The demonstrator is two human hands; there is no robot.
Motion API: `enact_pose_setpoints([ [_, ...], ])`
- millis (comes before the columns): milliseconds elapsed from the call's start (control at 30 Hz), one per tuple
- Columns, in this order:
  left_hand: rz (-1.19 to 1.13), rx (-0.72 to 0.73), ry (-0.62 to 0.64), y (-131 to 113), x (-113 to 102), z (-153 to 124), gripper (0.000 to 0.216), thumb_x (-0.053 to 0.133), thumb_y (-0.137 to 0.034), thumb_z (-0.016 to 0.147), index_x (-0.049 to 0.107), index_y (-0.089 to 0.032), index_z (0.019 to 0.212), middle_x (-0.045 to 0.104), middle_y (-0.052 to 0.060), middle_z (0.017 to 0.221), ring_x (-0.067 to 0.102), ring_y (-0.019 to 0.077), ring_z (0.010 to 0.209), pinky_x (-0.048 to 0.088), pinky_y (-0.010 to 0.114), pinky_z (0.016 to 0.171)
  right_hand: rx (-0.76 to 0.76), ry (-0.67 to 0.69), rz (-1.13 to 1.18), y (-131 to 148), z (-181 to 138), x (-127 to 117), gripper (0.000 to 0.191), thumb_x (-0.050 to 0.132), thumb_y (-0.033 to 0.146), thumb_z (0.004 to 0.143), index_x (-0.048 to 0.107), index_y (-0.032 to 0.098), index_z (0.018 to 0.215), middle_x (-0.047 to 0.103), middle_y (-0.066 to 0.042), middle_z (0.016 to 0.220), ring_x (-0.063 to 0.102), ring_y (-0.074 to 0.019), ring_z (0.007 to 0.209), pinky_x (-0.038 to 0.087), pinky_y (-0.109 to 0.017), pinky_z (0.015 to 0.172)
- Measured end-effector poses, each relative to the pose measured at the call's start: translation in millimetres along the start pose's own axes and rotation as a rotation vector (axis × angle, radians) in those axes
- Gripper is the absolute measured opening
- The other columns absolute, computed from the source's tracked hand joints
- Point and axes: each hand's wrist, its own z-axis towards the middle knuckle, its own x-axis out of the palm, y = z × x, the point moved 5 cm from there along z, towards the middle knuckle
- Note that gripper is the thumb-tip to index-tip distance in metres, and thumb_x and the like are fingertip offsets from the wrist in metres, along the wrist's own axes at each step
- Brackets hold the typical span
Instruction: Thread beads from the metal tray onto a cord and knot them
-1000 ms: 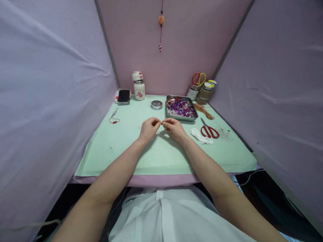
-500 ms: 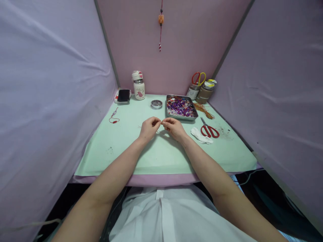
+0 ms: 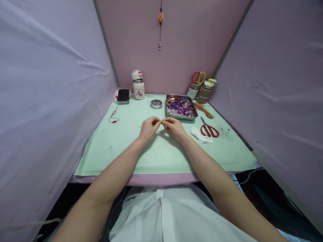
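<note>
Above the middle of the pale green tabletop (image 3: 141, 158), my left hand (image 3: 149, 128) and my right hand (image 3: 174, 127) meet fingertip to fingertip. Both are closed in a pinch. A thin brownish cord (image 3: 158, 131) shows just under my left fingers, and a fine end of it sticks out left of that hand. The part between the fingertips is too small to make out clearly. Just behind my right hand stands a metal tray (image 3: 182, 117) of purple, orange and clear beads (image 3: 179, 106). A small round tin (image 3: 156, 104) sits behind my left hand.
Red-handled scissors (image 3: 209, 129) and a crumpled white cloth (image 3: 201, 135) lie to the right. Behind them are a bundle of cords (image 3: 204, 110), a jar (image 3: 205, 92) and a can of scissors (image 3: 193, 90). Leftward are a beaded red cord (image 3: 114, 117), a phone (image 3: 123, 95) and a bottle (image 3: 138, 88).
My hands keep the same pinch at nearly the same spot. The whole view has shifted very slightly; nothing on the table has visibly moved.
</note>
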Motion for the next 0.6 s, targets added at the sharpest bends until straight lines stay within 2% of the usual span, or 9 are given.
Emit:
enact_pose_setpoints([
  [600, -0.035, -0.028, 0.009, 2.4, 1.0, 0.2, 0.012, 0.056, -0.028, 0.079, 0.062, -0.018, 0.08, 0.066, 0.001, 0.075, 0.056, 0.0121, 0.066, 0.045, 0.026, 0.067, -0.058, -0.003, -0.118, 3.2, -0.8, -0.5, 0.025, 0.075, 0.041, 0.064, 0.067, 0.022, 0.078, 0.063, 0.001, 0.074, 0.051, -0.0113, 0.067, 0.04, -0.026, 0.065],
])
